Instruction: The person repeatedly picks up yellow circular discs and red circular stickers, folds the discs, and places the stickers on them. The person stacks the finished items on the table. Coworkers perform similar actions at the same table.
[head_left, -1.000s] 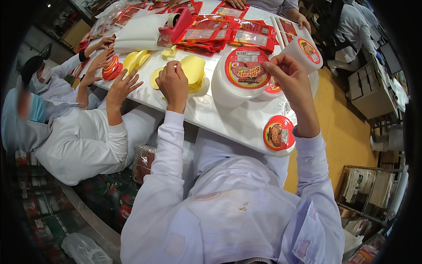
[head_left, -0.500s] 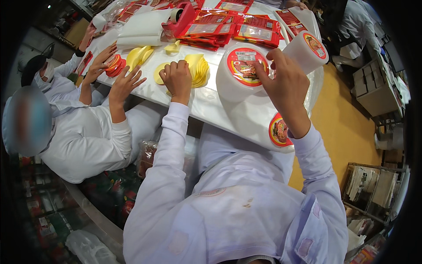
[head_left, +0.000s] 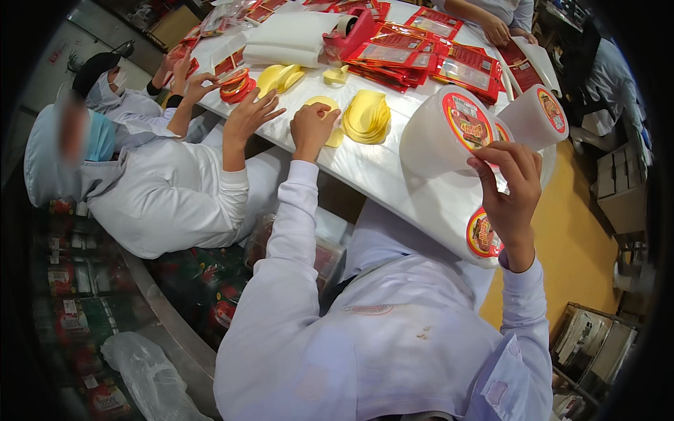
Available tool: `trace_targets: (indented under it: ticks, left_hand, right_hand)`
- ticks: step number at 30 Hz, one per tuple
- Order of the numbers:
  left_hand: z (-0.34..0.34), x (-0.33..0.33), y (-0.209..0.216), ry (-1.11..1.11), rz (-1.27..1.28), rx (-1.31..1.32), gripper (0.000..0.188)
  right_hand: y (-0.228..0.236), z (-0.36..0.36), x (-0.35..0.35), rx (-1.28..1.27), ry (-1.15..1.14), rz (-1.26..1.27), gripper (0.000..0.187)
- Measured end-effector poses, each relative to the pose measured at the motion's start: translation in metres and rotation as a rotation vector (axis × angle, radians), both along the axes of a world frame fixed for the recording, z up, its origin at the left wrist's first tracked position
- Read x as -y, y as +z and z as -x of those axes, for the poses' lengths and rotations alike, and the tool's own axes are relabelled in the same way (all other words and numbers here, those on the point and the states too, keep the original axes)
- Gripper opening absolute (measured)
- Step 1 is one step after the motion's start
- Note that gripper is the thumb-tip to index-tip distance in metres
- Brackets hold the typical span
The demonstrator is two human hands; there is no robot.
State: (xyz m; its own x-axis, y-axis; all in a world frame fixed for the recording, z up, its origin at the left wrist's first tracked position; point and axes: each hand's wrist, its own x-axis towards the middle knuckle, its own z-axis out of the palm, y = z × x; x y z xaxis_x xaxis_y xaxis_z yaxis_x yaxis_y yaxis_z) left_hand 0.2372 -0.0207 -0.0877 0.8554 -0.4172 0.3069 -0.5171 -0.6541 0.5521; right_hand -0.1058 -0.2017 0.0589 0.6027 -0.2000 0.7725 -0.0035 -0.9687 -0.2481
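Note:
My left hand [head_left: 314, 131] rests at the near part of the table, its curled fingers down on a thin yellow disc [head_left: 322, 101] whose edge shows around them. Just right of it lies a fanned stack of yellow discs [head_left: 367, 118]. My right hand [head_left: 511, 184] is raised at the near side of a big white cylinder [head_left: 430, 144]. Thumb and forefinger meet beside the lower edge of its round red-and-yellow label [head_left: 467, 121]; what is between them is too small to tell. Below hangs another round label [head_left: 484, 233] at the table edge.
A second white cylinder [head_left: 535, 116] stands beyond my right hand. Red printed pouches [head_left: 421, 59] are piled behind the discs, near a red tape dispenser [head_left: 349, 38] and white sheets [head_left: 291, 41]. A co-worker's hand [head_left: 249, 116] is close on my left. More co-workers sit around the table.
The whole view has shifted. My right hand has come down from over the label to its near edge, thumb and forefinger now together. My left hand stays at the yellow disc.

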Motion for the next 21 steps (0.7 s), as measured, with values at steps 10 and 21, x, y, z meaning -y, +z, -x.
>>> trace_targets:
  ticks: [10,21]
  left_hand:
    - [-0.008,-0.007,-0.003,0.039,0.564,-0.314,0.028]
    - [0.156,-0.032,0.102,-0.538,1.054,-1.249,0.024]
  right_hand:
    - [-0.071,0.031,0.069,-0.257,-0.183,-0.102,0.018]
    - [-0.023,0.026,0.04,-0.214,-0.074,-0.138,0.029]
